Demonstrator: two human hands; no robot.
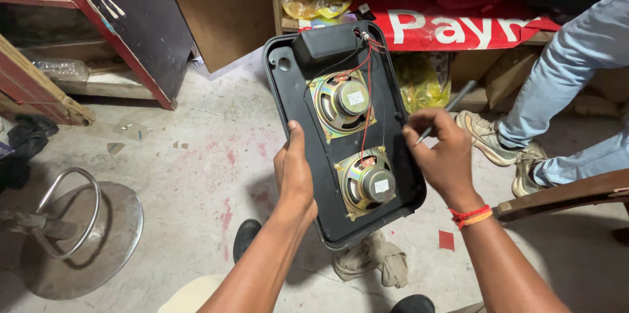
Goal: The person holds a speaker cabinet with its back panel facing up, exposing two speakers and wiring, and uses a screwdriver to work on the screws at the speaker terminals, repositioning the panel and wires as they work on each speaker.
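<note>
My left hand (pixel 293 172) clamps the left edge of the black speaker panel (pixel 393 182), its long axis running away from me, while my right hand (pixel 439 156) at its right edge pinches a thin screwdriver (pixel 452 104), nearest the lower speaker (pixel 368 183).

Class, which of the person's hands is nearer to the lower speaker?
Left. The left hand grips the panel edge just beside the lower speaker; the right hand holds a screwdriver slightly farther off.

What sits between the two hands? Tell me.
In the head view, the black speaker panel with its lower speaker lies between left hand and right hand.
</note>
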